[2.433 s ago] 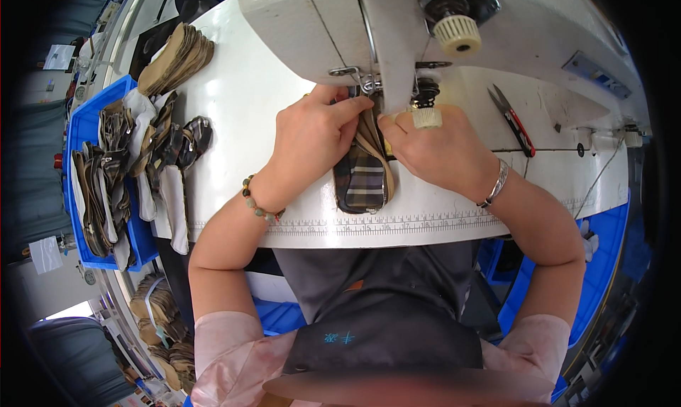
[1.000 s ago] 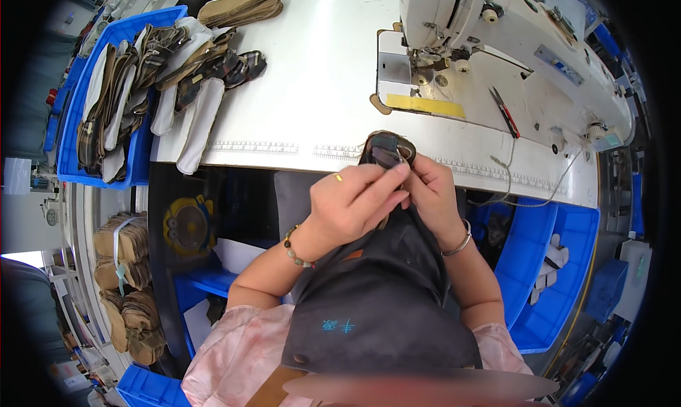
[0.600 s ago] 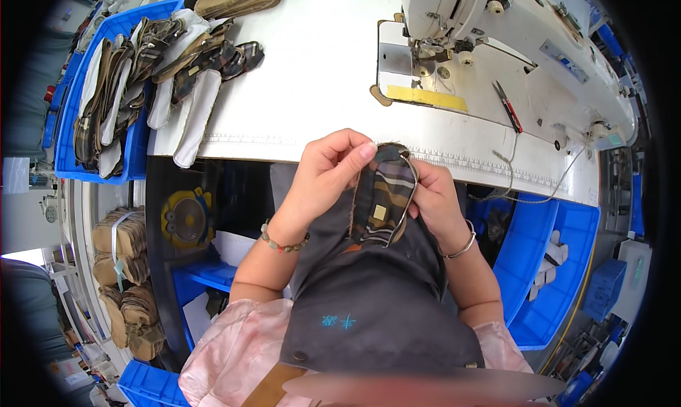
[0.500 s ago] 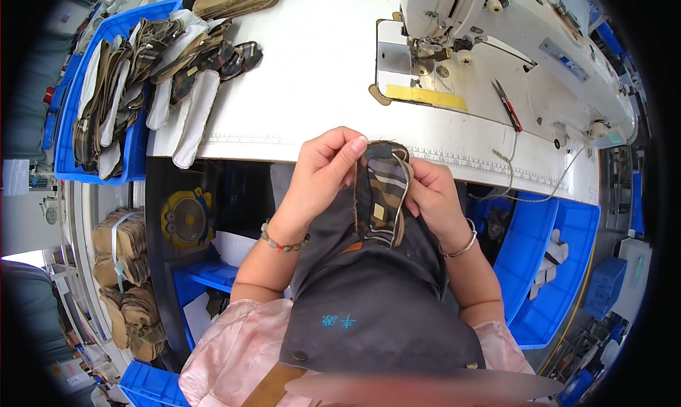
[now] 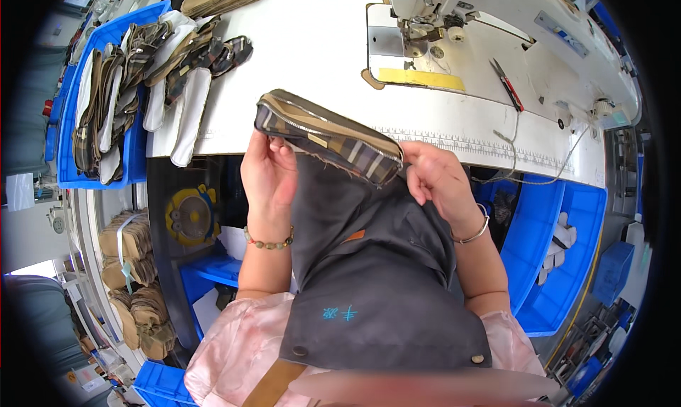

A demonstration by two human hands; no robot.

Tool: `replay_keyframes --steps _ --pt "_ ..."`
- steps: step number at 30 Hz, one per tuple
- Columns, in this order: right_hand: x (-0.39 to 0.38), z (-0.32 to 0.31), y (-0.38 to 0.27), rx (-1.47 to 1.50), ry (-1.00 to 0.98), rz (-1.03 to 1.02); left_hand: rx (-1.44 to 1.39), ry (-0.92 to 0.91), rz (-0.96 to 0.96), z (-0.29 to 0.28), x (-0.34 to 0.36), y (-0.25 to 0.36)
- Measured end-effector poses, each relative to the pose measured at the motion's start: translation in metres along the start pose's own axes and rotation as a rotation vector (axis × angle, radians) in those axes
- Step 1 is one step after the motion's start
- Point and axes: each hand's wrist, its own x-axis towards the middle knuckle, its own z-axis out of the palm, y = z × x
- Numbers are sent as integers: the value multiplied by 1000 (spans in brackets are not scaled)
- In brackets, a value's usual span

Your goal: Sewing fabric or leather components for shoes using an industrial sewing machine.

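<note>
A long, narrow plaid zippered pouch (image 5: 347, 146) is held up in front of the sewing table's near edge, its left end higher than its right. The silver zip along its top side faces up, and loose threads hang from the lower edge. My left hand (image 5: 269, 173) grips the left end from below, with the thumb and part of the fingers hidden behind the fabric. At the other end, my right hand (image 5: 436, 180) pinches the corner by the zip end, its remaining fingers curled.
A white sewing machine (image 5: 489, 24) stands on the white table (image 5: 298, 59) at the back right, near red-handled thread snips (image 5: 508, 86). On the left, a blue bin (image 5: 67, 152) overflows with plaid and white pieces. Another blue bin (image 5: 528, 265) sits low at right; tan bundles (image 5: 128, 240) are stacked lower left.
The pouch has turned from upright near my apron to lengthwise across, raised over the table edge. My left hand has moved left with one end; my right hand holds the other.
</note>
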Motion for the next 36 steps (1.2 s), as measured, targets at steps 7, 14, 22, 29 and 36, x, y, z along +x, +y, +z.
replay_keyframes --steps 7,14,22,29,36 --pt "3 24 18 -18 85 -207 -153 31 -57 -10 -10 1" --pt "5 43 25 33 243 -387 -210 18 -56 -13 -7 0" --pt "8 44 28 -83 343 -483 -187 34 -62 -13 -7 -3" --pt "3 31 16 -154 383 -518 129 -295 201 -19 -36 -4" --pt "-20 16 -5 54 75 -243 525 -470 53 -41 -22 13"
